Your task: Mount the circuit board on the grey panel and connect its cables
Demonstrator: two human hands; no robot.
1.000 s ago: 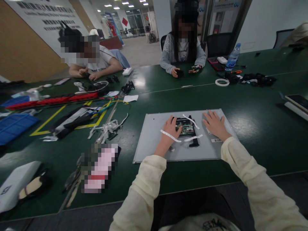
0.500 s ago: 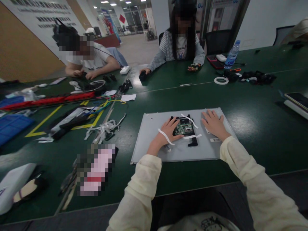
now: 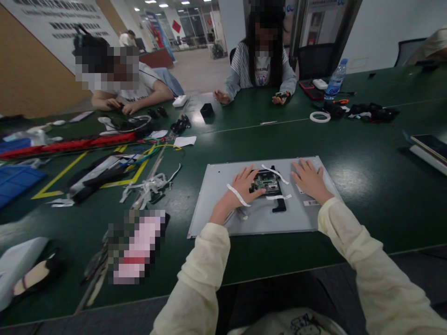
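Observation:
A flat grey panel (image 3: 216, 204) lies on the dark green table (image 3: 366, 186) before me. A small green circuit board (image 3: 266, 182) sits at its middle, with white tape strips (image 3: 278, 197) and a black bracket around it. My left hand (image 3: 240, 186) rests open on the panel at the board's left edge, fingers spread toward it, and a white tape strip lies across its wrist. My right hand (image 3: 309, 180) lies flat and open on the panel, to the right of the board.
Cables, white strips and a red bar (image 3: 70, 145) clutter the left side. A tape roll (image 3: 320, 117), a water bottle (image 3: 334, 83) and black parts sit at the far right. Two other people work across the table, with a small black box (image 3: 206, 110) near one.
My left hand slid slightly left and its fingers spread more. The person opposite put the black box down on the table and let go. The view shifted a little.

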